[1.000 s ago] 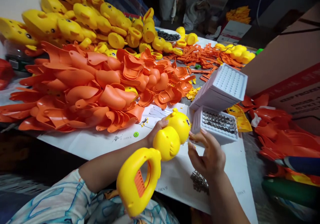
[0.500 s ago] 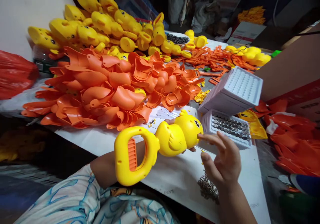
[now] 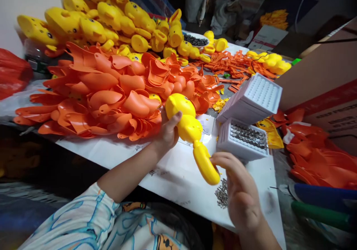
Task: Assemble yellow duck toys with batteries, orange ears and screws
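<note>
My left hand grips a yellow duck-shaped toy around its body, head toward the orange pile, handle pointing down toward me. My right hand hovers just right of the toy's handle end, its fingers curled and seen from the back; whether it holds anything I cannot make out. A white tray of small metal cells lies just beyond that hand. A small heap of metal screws lies on the white paper beside the right hand.
A big pile of orange plastic shells fills the table's left. Yellow duck bodies are heaped behind it. Stacked white trays lean at right, beside a cardboard box. More orange parts lie at far right. A red bag sits at left.
The left hand has swung the toy round, from handle pointing left to handle pointing down and right. The right hand has dropped from the duck's face toward the handle end.
</note>
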